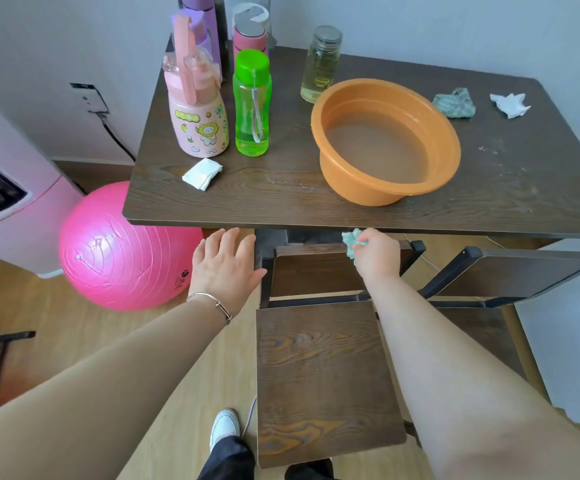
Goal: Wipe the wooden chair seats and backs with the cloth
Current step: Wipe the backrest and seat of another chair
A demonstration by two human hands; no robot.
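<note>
A dark wooden chair stands in front of me, its seat [323,379] close to me and its back [312,271] tucked under the table edge. My right hand [376,252] is shut on a crumpled light green cloth [351,240] at the top of that chair back. My left hand [226,265] hovers open, fingers spread, just left of the chair back's black frame. A second wooden chair [513,275] stands to the right, partly under the table.
The dark wooden table [281,195] carries an orange basin [385,143] of water, several bottles [252,103], folded tissues [202,174] and a grey-green rag [454,102]. A pink exercise ball [119,247] sits on the floor at left. My white shoe [224,427] is below.
</note>
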